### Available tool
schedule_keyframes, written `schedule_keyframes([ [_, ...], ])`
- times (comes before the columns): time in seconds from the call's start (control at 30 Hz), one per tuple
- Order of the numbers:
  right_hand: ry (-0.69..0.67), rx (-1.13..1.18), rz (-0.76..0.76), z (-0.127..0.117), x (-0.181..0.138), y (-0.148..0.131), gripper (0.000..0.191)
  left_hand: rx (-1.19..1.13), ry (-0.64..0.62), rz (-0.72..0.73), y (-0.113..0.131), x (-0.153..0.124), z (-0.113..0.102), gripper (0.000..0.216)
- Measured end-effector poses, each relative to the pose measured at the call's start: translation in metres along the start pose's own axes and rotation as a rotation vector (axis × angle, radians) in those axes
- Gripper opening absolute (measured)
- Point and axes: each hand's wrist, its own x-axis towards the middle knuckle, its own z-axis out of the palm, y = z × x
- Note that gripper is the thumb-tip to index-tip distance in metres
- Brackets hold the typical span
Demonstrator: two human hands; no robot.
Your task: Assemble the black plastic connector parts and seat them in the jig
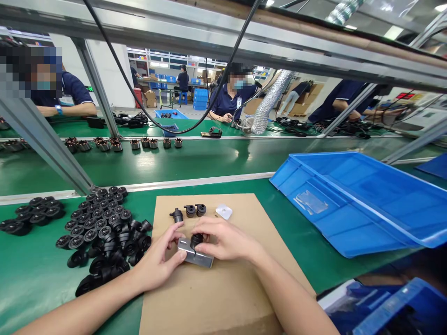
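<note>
On the cardboard sheet (209, 298) lies a small grey metal block (200, 258). My left hand (162, 258) grips its left end between thumb and fingers. With thumb and fingers closed, my right hand (223, 239) holds a round black plastic part (196, 240) at the top of the block. Its lower edge meets the block; whether it sits in a recess is hidden. Beyond my hands stand a black plastic fitting with a side spout (177, 215) and two shorter black fittings (190, 211). A small white piece (224, 211) lies to their right.
Many loose black parts (104, 232) are heaped on the green bench at left. A large blue bin (335, 200) stands at right, and another blue container (398, 307) is lower right. Copper-wound parts (153, 143) line the green belt (223, 160). Across it sits a co-worker (223, 102).
</note>
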Motion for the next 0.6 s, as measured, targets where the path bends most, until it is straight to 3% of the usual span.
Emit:
schedule_keyframes([
  [0.2,-0.007,-0.008,-0.021,0.000,0.004,-0.007,0.025,-0.004,0.010,0.029,0.001,-0.001,0.000,0.065],
  [0.3,-0.002,0.013,-0.003,-0.006,0.001,-0.002,0.035,-0.016,0.014,0.044,-0.003,-0.001,0.002,0.064],
  [0.47,0.381,-0.196,0.281,-0.037,-0.021,0.036,0.035,0.066,0.019,0.102,-0.011,-0.005,0.008,0.067],
  [0.53,0.306,-0.247,0.385,-0.049,-0.033,0.054,0.046,0.132,0.035,0.150,-0.013,-0.006,0.010,0.068],
  [0.6,0.124,-0.186,0.444,-0.055,-0.039,0.068,0.067,0.167,0.044,0.178,-0.015,-0.007,0.010,0.069],
])
